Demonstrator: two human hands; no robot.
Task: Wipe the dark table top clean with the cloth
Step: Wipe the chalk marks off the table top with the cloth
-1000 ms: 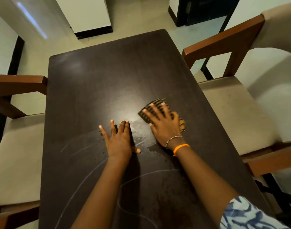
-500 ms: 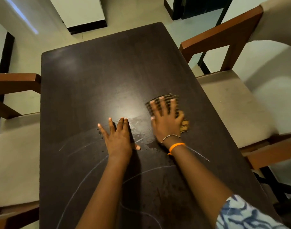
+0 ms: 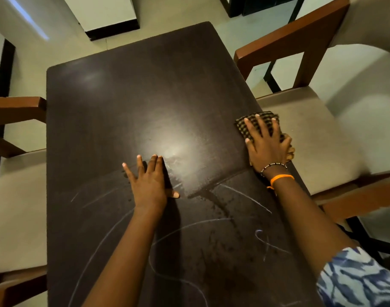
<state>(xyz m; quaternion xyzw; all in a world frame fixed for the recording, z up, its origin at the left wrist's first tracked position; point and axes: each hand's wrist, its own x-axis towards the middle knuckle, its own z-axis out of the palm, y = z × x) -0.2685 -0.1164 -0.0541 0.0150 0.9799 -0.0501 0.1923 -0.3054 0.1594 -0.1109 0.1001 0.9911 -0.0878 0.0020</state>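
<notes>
1. The right hand (image 3: 266,145) presses flat, fingers spread, on a checked cloth (image 3: 258,124) at the right edge of the dark table top (image 3: 127,103).
2. The cloth's far corner hangs slightly past the table edge, over the cushioned chair (image 3: 318,138) beside it.
3. The left hand (image 3: 148,181) lies palm-down, fingers spread, near the middle of the table, well apart from the cloth.
4. White chalk lines (image 3: 245,196) curve across the near half of the table; the far half looks plain and glossy.
5. A beaded bracelet (image 3: 273,166) and an orange band (image 3: 281,178) circle the right wrist.
6. Another chair (image 3: 14,207) stands at the table's left side.
</notes>
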